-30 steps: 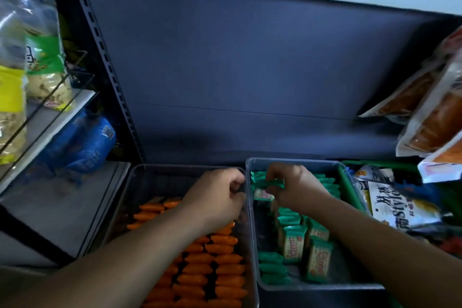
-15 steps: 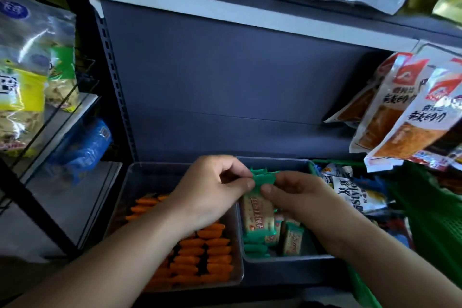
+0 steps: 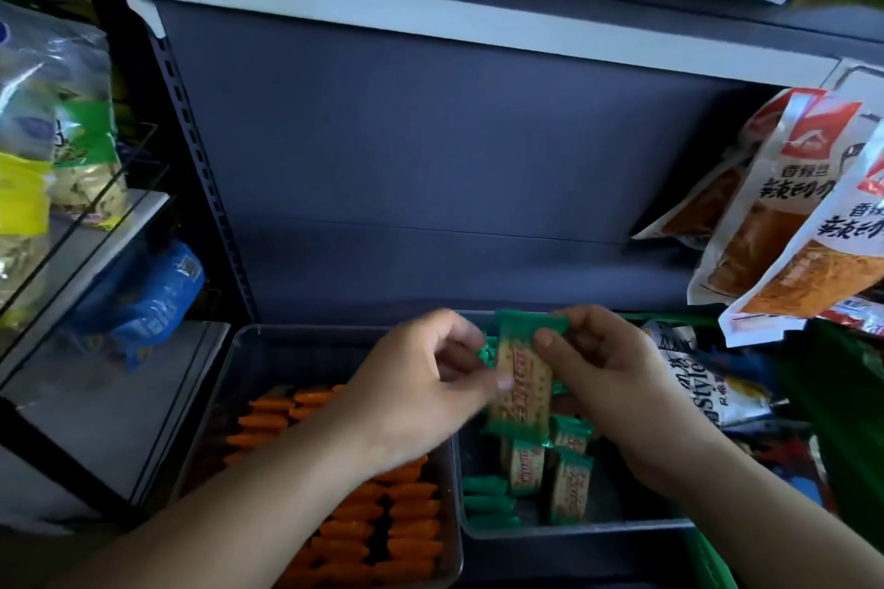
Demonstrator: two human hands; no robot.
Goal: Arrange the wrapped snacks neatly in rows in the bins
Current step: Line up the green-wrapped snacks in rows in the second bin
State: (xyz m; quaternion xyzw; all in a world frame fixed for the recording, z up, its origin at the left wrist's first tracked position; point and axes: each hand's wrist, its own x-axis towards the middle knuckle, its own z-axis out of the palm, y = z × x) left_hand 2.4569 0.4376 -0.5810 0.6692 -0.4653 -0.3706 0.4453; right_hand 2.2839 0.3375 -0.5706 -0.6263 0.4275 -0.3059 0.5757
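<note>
2 bins, lower centre: left bin (image 3: 287,359) holds orange snacks (image 3: 406,516) in rows, uncounted; right bin (image 3: 574,528) has 3 upright green packs (image 3: 526,466). Left grip (image 3: 430,378) and right grip (image 3: 617,378) both pinch 1 green snack (image 3: 521,378) above right bin

Dim, bluish light; the left hand (image 3: 421,392) smears with motion blur and frame edges bow outward.

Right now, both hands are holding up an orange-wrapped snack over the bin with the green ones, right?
Not quite: the held snack has a green wrapper, not orange, as the head view shows. The left hand and right hand do hold it up over the bin with the green ones. The orange snacks lie in the neighbouring bin.
</note>
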